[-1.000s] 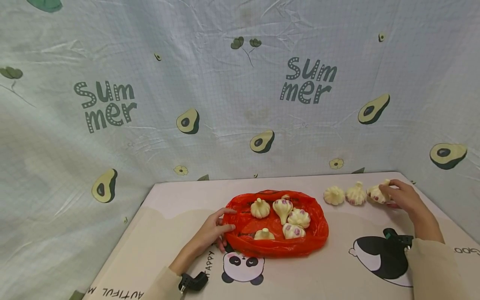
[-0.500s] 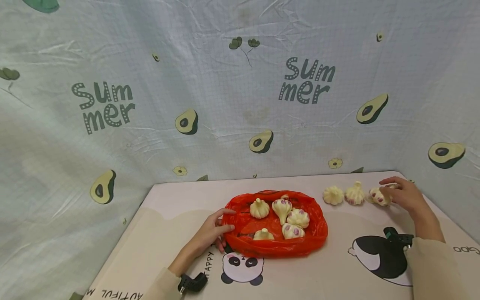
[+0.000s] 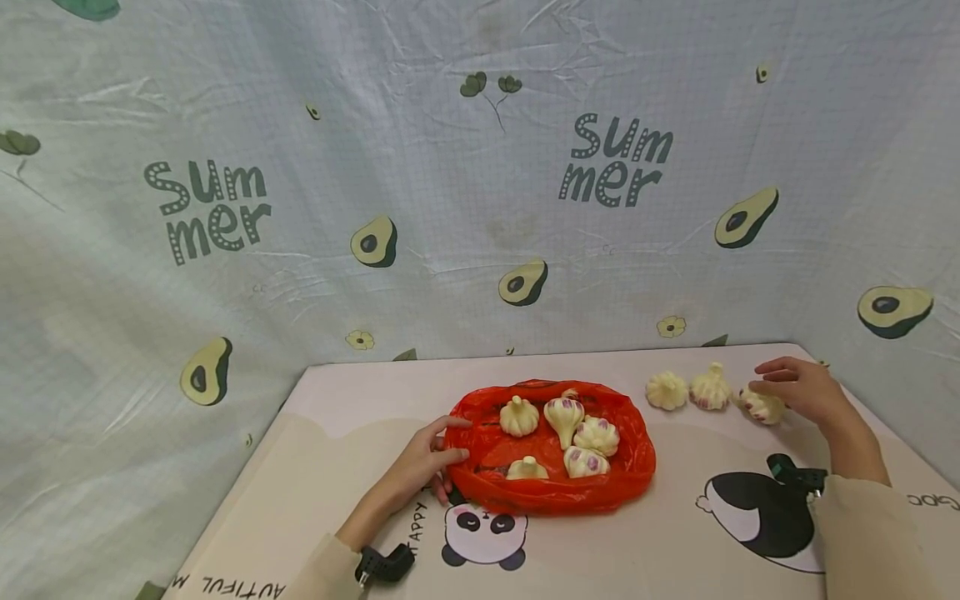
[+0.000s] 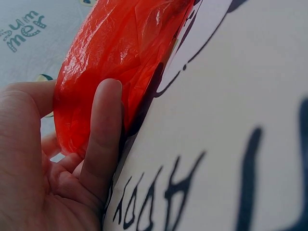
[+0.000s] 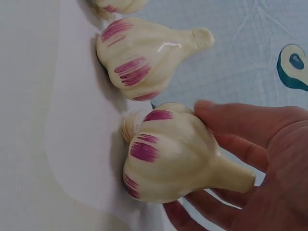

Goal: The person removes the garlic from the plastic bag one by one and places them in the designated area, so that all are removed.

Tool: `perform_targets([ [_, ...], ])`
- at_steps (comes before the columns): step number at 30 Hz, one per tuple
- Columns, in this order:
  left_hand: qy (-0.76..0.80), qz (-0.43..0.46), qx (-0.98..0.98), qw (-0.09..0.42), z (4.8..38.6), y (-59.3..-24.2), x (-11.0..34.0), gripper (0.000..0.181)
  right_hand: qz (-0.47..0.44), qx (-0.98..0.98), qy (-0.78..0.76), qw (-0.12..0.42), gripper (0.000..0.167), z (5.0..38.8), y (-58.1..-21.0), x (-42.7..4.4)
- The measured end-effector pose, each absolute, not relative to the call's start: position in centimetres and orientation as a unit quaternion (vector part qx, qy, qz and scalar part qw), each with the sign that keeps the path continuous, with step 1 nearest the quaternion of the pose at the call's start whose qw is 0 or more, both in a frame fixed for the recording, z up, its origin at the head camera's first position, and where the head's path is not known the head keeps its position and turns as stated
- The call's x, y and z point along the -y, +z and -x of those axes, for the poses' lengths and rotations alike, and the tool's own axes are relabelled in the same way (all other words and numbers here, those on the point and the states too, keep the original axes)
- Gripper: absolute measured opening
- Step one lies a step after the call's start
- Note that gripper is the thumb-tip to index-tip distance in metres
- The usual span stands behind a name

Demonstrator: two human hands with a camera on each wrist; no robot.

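A red plastic bag [image 3: 551, 498] with rolled-down sides lies on the table, holding several garlic bulbs [image 3: 519, 417]. My left hand [image 3: 416, 462] grips its left side; in the left wrist view the thumb [image 4: 103, 115] lies on the outer wall of the red bag [image 4: 130, 43]. Three bulbs form a row right of the bag. Over the rightmost bulb [image 3: 762, 406] is my right hand [image 3: 810, 392], fingers loosely spread. In the right wrist view that bulb [image 5: 173, 154] rests on the table, neck toward the palm, one fingertip [image 5: 204, 107] at its side and other fingers behind.
The left bulb [image 3: 667, 391] and middle bulb [image 3: 710, 387] of the row stand near the table's back edge. A printed curtain [image 3: 442, 167] rises behind the table [image 3: 337, 417]. The tabletop carries a panda print and a dark-haired figure.
The rightmost bulb has turned and shifted slightly toward the front. My right hand's fingers have loosened and lifted a little from it. My left hand and the bag stay as they were.
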State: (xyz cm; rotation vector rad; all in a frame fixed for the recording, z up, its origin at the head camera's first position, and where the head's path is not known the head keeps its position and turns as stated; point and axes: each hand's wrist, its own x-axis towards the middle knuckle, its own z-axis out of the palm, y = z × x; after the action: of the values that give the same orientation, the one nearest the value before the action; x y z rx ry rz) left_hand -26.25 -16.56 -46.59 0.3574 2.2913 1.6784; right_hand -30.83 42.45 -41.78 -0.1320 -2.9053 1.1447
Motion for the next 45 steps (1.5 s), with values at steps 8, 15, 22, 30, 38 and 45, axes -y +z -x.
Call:
perform_targets([
  [8,0.576,-0.123,-0.797,0.135,26.3,-46.4,16.6,0.050,0.033,0.940,0.334,-0.051,0.076,30.7,-41.1,-42.4],
  [15,0.576,-0.124,-0.797,0.135,26.3,-46.4,16.7,0.051,0.040,0.943,0.329,-0.013,0.075,30.9,-41.5,-42.0],
  [22,0.579,-0.125,-0.794,0.137,26.3,-46.4,16.7,0.050,0.036,0.947,0.319,-0.011,0.073,31.0,-41.5,-41.7],
  [30,0.579,-0.130,-0.794,0.136,26.3,-46.3,16.7,0.050,0.035,0.948,0.316,-0.011,0.073,30.7,-41.1,-41.5],
  [38,0.579,-0.136,-0.792,0.136,26.2,-46.4,16.6,0.050,0.044,0.946,0.322,-0.012,0.078,30.8,-41.4,-41.8],
  [45,0.578,-0.135,-0.793,0.139,26.2,-46.5,16.6,0.050,0.036,0.949,0.313,-0.007,0.078,30.6,-41.1,-42.3],
])
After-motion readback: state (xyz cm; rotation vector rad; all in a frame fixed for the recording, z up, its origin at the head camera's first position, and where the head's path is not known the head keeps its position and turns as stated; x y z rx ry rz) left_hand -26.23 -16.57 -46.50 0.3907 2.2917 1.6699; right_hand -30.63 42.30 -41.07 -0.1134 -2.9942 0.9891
